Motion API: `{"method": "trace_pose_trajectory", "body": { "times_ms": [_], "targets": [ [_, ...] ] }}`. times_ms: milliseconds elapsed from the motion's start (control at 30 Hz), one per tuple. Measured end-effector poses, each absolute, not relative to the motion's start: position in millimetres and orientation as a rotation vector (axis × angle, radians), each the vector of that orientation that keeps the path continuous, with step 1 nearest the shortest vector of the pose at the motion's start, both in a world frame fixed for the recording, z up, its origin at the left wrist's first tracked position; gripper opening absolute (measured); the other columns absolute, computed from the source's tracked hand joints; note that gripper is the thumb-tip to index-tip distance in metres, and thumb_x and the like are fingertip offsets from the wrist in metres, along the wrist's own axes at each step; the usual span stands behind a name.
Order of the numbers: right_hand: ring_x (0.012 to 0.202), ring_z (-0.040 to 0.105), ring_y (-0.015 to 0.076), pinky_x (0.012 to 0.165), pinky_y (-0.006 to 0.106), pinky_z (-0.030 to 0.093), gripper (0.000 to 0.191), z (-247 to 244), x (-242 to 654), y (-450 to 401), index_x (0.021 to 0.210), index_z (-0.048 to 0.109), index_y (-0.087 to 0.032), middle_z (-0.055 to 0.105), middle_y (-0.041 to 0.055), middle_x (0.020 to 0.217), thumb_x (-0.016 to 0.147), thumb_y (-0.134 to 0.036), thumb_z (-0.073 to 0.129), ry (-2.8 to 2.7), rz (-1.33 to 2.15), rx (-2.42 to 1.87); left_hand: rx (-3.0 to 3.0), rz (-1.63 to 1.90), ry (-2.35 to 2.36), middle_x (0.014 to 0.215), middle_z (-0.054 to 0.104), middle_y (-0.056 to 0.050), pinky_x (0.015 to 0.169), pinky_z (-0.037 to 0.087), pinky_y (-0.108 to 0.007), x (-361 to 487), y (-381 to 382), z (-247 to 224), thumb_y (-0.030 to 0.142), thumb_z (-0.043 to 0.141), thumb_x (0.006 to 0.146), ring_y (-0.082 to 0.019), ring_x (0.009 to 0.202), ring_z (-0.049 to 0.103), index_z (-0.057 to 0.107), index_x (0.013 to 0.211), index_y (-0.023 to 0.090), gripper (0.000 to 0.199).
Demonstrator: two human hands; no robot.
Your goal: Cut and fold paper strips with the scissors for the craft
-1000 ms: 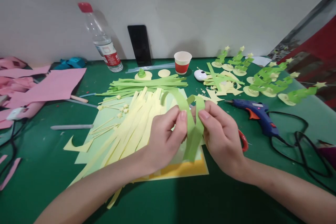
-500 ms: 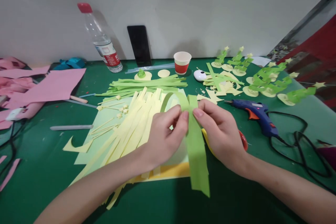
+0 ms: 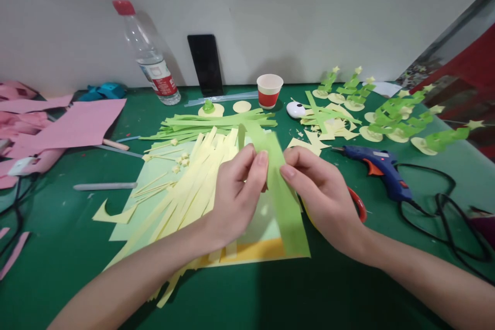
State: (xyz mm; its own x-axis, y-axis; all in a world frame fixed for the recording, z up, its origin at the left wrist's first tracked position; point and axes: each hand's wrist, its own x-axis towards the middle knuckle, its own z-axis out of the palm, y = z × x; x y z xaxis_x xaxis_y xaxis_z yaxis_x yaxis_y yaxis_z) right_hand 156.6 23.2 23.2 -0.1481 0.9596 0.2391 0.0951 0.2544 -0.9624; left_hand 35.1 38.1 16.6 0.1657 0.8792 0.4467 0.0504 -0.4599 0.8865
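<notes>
A wide green paper strip [image 3: 285, 206] slants down between my hands, its upper part bent over toward the back. My left hand [image 3: 238, 193] pinches its left edge between thumb and fingers. On the opposite edge, my right hand [image 3: 317, 185] is closed with the thumb against the paper. Pale yellow paper strips [image 3: 193, 185] lie fanned out beside my left hand, over light green sheets [image 3: 149, 185]. Partly hidden behind my right hand are what look like scissors with a red handle [image 3: 358, 205]. A bundle of narrow green strips [image 3: 216, 126] lies farther back.
A blue glue gun [image 3: 381, 165] with a looping black cord lies at right. Behind it stand several green paper spirals topped with stars [image 3: 398, 121]. A paper cup [image 3: 269, 91], a phone [image 3: 205, 65] and a water bottle [image 3: 154, 64] line the wall. Pink paper [image 3: 77, 124] covers the left.
The green strip has straightened and tilted, its lower end swinging up from the table's front. The loop at its top has flattened. My left hand has shifted slightly left, widening the gap between my hands.
</notes>
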Motion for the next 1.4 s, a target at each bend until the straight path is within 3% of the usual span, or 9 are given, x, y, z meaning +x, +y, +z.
{"method": "trace_pose_trajectory", "body": {
  "times_ms": [200,433,600,767,1000,1133,1300,1400],
  "targets": [
    [0.049,0.029,0.0075,0.042,0.021,0.026,0.021,20,156,26,0.060,0.040,-0.019,0.033,-0.0050,0.055,0.080,-0.019,0.048,-1.367,1.055,-0.958,1.757,1.248,0.896,0.047,0.029,0.007,0.038,0.026,-0.021,35,37,20,0.016,0.041,0.081,-0.007,0.042,0.028,0.027,0.054,0.020,0.031],
    [0.044,0.030,0.0060,0.039,0.018,0.026,0.023,19,155,22,0.061,0.040,-0.019,0.033,-0.0063,0.052,0.083,-0.016,0.046,-1.303,1.133,-0.890,1.681,1.287,0.876,0.049,0.029,0.006,0.038,0.028,-0.021,36,32,18,0.019,0.038,0.086,-0.008,0.042,0.029,0.029,0.057,0.021,0.031],
    [0.055,0.040,0.0081,0.050,0.021,0.035,0.018,17,155,21,0.068,0.040,-0.021,0.041,-0.0043,0.062,0.086,-0.023,0.042,-1.266,1.199,-0.834,1.689,1.357,0.929,0.052,0.037,0.005,0.041,0.034,-0.020,35,34,18,0.021,0.037,0.088,-0.008,0.045,0.037,0.034,0.059,0.021,0.029],
    [0.052,0.032,0.0077,0.045,0.021,0.028,0.024,25,156,24,0.058,0.034,-0.019,0.033,-0.0049,0.055,0.077,-0.018,0.049,-1.505,1.049,-1.002,1.732,1.363,0.995,0.048,0.036,0.007,0.038,0.033,-0.017,34,39,22,0.017,0.040,0.086,-0.007,0.042,0.037,0.033,0.058,0.020,0.029],
    [0.047,0.028,0.0072,0.041,0.021,0.025,0.027,29,158,26,0.055,0.033,-0.019,0.030,-0.0047,0.052,0.078,-0.015,0.045,-1.519,0.965,-1.005,1.892,1.249,0.923,0.043,0.032,0.008,0.034,0.025,-0.019,33,36,20,0.014,0.040,0.084,-0.005,0.036,0.031,0.031,0.053,0.019,0.033],
    [0.045,0.024,0.0065,0.038,0.021,0.021,0.030,25,155,23,0.054,0.028,-0.019,0.026,-0.0055,0.050,0.079,-0.015,0.043,-1.495,0.875,-1.047,1.874,1.267,0.930,0.044,0.034,0.008,0.034,0.027,-0.017,34,34,16,0.016,0.039,0.086,-0.006,0.037,0.033,0.031,0.055,0.020,0.032],
    [0.048,0.031,0.0075,0.042,0.020,0.028,0.025,22,153,20,0.061,0.033,-0.020,0.032,-0.0050,0.055,0.084,-0.023,0.039,-1.419,1.017,-1.007,1.769,1.311,0.939,0.048,0.043,0.006,0.039,0.035,-0.016,35,34,15,0.021,0.036,0.089,-0.006,0.041,0.043,0.035,0.058,0.020,0.031],
    [0.053,0.036,0.0088,0.047,0.022,0.032,0.021,23,154,21,0.062,0.037,-0.020,0.038,-0.0035,0.059,0.082,-0.024,0.042,-1.488,1.048,-0.989,1.713,1.326,0.954,0.046,0.041,0.007,0.037,0.035,-0.016,35,37,18,0.019,0.036,0.088,-0.007,0.040,0.043,0.030,0.059,0.021,0.030]
  ]
}}
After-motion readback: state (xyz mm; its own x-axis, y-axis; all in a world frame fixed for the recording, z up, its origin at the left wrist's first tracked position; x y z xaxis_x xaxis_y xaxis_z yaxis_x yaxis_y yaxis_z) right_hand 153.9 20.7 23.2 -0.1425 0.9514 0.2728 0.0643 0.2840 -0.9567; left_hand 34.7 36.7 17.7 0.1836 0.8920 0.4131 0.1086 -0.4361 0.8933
